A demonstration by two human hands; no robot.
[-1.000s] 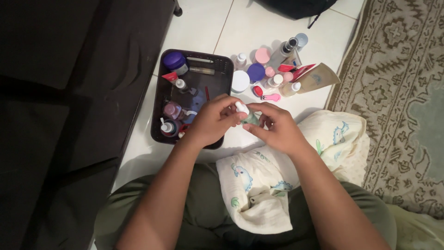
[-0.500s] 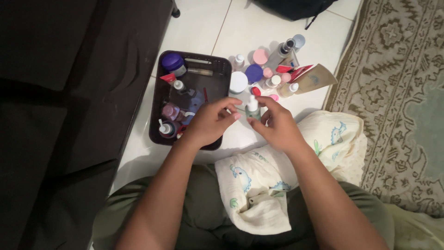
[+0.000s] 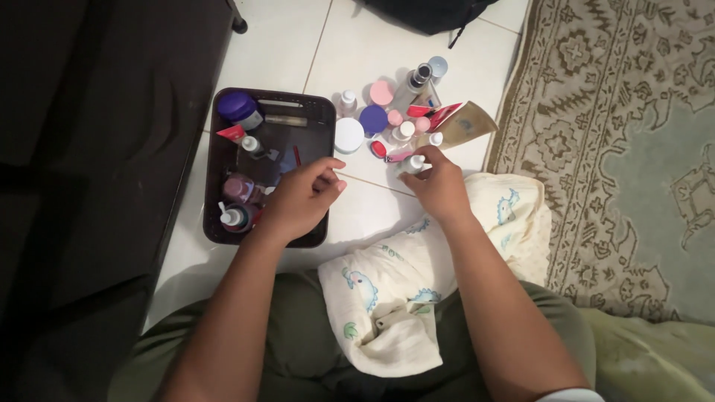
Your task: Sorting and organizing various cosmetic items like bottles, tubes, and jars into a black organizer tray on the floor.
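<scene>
right hand [image 3: 439,186]: our fingers are pinched round a small white-capped bottle [image 3: 414,162], held upright at the near edge of the bottle cluster [image 3: 402,119] on the white tiled floor [image 3: 357,52].
left hand [image 3: 302,197]: loosely curled over the near right corner of the dark tray [image 3: 324,112]; we can't tell if it's closed on anything, nothing shows in it.
bottle handling: we judge it light, rigid plastic, probably smooth and a bit slippery; tips easily. Best taken round the body just under the cap, as now.
around it: red tube [image 3: 379,149] and white round lid [image 3: 348,135] just beside it; printed cloth [image 3: 387,298] on the lap, touching the right wrist.
hidden: bottle body mostly behind our fingers, so shape and fill level are unclear; tray contents dim; rug [image 3: 625,149] cut off at right.
</scene>
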